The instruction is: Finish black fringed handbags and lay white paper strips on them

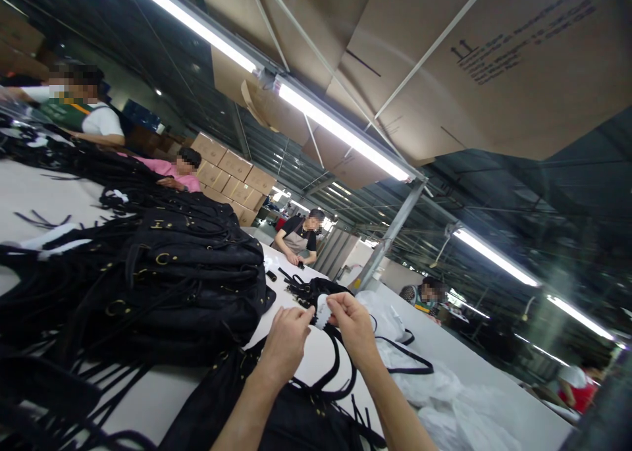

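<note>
Both hands are raised over a white table (316,359), close together. My right hand (348,316) is closed, thumb and fingers pinching the edge of a small white piece (323,311). Just left of that piece is my left hand (289,339), its thumb and forefinger pressed together; what they hold, if anything, is too small to make out. Below the hands lies a black fabric bag (296,418) with looped black straps (338,372). Behind the white piece sits a small heap of black straps with metal clips (309,290).
A large pile of black bags (197,273) with brass rings covers the left side. Clear plastic bags (434,385) lie to the right. Several people are around the tables, one at the far end (299,237). A metal post (392,234) stands beyond the table.
</note>
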Demonstrator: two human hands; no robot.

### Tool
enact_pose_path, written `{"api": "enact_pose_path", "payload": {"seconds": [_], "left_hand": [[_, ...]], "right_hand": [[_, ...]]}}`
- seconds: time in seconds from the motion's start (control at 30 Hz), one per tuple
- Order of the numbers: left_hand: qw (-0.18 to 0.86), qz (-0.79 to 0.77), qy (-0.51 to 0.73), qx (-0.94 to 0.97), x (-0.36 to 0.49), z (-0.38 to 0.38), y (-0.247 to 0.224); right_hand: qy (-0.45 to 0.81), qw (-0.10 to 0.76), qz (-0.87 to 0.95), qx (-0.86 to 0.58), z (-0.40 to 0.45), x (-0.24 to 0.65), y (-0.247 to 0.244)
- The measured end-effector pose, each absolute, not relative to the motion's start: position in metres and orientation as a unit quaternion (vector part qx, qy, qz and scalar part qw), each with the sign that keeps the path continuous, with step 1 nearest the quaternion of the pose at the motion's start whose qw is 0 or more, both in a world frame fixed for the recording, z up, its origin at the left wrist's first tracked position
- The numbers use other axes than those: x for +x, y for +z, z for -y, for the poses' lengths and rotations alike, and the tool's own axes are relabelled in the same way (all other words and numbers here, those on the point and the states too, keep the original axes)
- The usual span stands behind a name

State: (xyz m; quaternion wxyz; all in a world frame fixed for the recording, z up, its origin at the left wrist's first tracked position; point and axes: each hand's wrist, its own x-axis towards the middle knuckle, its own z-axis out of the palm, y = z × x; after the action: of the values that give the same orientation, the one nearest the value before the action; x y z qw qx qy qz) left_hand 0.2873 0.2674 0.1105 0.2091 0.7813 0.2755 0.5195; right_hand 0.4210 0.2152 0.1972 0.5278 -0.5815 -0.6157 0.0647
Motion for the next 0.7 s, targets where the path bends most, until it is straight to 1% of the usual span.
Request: {"api": "enact_pose_path", "payload": {"seconds": [0.2,0.37,0.43,0.53,0.6,0.7], "left_hand": [[0.222,-0.277,0.544,0.760,0.278,-0.285,0.098],[0.223,-0.245,0.574,0.749,0.286,-0.272,0.114],[0.269,-0.228,0.604,0.715,0.290,-0.261,0.125],[0.368,-0.199,0.636,0.648,0.293,-0.248,0.135],[0.392,-0.194,0.644,0.628,0.294,-0.244,0.137],[0.395,-0.187,0.646,0.626,0.294,-0.242,0.135]], "right_hand": [[0.085,0.542,0.604,-0.578,-0.216,0.425,0.199],[0.083,0.533,0.622,-0.567,-0.215,0.421,0.205],[0.084,0.518,0.641,-0.561,-0.211,0.416,0.207],[0.082,0.494,0.664,-0.555,-0.198,0.407,0.205],[0.040,0.478,0.677,-0.558,-0.188,0.401,0.201],[-0.088,0.455,0.690,-0.557,-0.175,0.392,0.196]]}}
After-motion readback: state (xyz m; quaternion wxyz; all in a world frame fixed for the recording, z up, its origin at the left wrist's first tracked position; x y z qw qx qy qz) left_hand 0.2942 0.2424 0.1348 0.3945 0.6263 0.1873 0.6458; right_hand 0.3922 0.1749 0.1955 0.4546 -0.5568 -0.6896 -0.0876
